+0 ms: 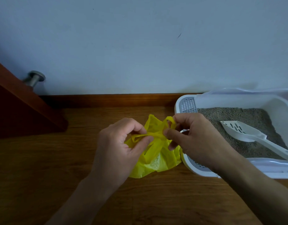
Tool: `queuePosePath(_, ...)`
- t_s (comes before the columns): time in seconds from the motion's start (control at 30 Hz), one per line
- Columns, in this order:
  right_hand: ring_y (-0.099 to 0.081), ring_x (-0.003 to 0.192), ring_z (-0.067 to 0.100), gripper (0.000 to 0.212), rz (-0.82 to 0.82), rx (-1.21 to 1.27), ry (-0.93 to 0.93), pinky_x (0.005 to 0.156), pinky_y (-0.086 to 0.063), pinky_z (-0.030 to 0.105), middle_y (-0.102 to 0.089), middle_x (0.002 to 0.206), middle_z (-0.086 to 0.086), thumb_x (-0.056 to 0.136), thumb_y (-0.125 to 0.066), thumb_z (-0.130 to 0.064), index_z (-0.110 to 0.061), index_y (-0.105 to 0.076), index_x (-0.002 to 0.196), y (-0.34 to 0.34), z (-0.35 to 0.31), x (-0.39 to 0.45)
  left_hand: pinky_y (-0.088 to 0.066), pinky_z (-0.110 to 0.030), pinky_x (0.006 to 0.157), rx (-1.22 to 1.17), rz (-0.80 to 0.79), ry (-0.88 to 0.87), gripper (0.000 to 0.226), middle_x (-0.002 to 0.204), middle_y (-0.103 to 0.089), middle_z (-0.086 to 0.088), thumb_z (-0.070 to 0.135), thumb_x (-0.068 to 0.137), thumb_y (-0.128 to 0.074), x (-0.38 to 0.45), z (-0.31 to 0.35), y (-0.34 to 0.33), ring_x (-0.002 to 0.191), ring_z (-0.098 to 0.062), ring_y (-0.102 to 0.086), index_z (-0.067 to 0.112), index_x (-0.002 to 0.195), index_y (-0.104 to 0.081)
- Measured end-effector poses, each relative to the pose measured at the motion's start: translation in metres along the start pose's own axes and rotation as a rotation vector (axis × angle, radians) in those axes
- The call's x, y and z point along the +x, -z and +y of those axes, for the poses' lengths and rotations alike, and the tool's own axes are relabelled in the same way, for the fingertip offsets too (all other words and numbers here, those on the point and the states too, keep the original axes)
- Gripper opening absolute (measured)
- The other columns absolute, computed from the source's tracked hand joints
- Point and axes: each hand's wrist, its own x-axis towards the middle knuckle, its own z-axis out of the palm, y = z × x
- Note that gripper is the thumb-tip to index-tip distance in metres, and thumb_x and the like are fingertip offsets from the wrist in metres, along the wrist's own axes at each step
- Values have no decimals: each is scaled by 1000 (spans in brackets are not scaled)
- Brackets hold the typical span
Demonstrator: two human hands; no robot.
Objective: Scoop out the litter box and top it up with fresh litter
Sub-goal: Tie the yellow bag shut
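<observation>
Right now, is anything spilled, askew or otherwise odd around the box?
No spill shows on the floor. One oddity: the scoop lies in the litter inside the litter box, while both hands pinch the yellow bag beside it.

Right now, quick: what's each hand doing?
Left hand: closed, pinching one twisted handle of the yellow plastic bag.
Right hand: closed, pinching the bag's other handle, at the knot.

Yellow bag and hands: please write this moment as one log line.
left hand: pinches yellow plastic bag handle | right hand: pinches other handle | white scoop: lying in litter box | bag: on wooden floor
</observation>
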Motion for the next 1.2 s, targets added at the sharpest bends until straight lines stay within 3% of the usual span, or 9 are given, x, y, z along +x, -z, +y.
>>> queuePosePath(0.13,-36,51,14,35,114,-64,44,53,-36,34,-39,54,-2,84,-72,-29,-19,-53,55,-2,2,0,-52,-42,71,6,-29,19,14,88,-66,9,29,83,-75,1,-7,4,87,-16,-65,18,84,-68)
queuePosePath(0.27,-37,52,12,41,196,67,35,54,-35,32,-41,56,1,79,-78,-23,-13,-48,54,-2,10,6,-49,-39,68,22,-21,14,12,84,-61,7,27,86,-71,-2,-11,10,82,-17,-60,17,83,-65)
queuePosePath(0.43,-40,45,7,23,297,-109,151,47,-30,14,-41,47,-10,81,-77,-23,-20,-61,64,-5,21,8,-47,-44,71,121,-30,-5,14,84,-59,6,26,84,-72,-5,-22,14,84,-20,-59,15,82,-62)
queuePosePath(0.57,-43,55,9,20,373,-337,275,53,-30,20,-44,59,-10,81,-74,-19,-19,-59,69,-2,32,15,-48,-45,68,236,-41,-8,12,81,-57,10,27,85,-68,-2,-29,25,79,-16,-58,18,82,-61)
queuePosePath(0.77,-49,61,17,16,326,-533,290,55,-48,43,-48,76,-4,78,-74,-15,-20,-58,75,8,55,26,-40,-30,52,498,-120,-12,9,66,-52,9,21,90,-68,-1,-46,49,53,-9,-49,16,86,-62)
queuePosePath(0.9,-51,66,18,8,275,-510,352,58,-48,42,-49,80,-2,83,-61,-24,-20,-57,78,3,61,29,-46,-35,50,456,-87,53,8,74,-56,6,12,87,-70,1,-49,46,62,-11,-54,16,91,-63)
queuePosePath(0.97,-53,66,15,12,250,-353,348,59,-47,38,-57,78,-4,87,-60,-23,-17,-58,77,0,58,28,-45,-30,53,342,-50,90,4,76,-58,5,16,88,-70,2,-49,43,67,-10,-55,15,88,-66)
queuePosePath(1.07,-63,64,18,18,51,343,158,60,-52,30,-69,74,0,87,-68,-15,1,-61,83,-3,48,26,-38,-17,53,6,-9,214,20,72,-54,3,32,90,-71,1,-50,39,60,-9,-49,14,82,-66)
queuePosePath(1.2,-55,72,23,25,-96,800,57,69,-47,28,-65,78,13,78,-75,-32,-8,-66,75,-10,48,25,-43,-30,71,-560,-46,449,39,79,-60,-3,48,75,-77,-2,-53,38,71,-18,-50,11,76,-67)
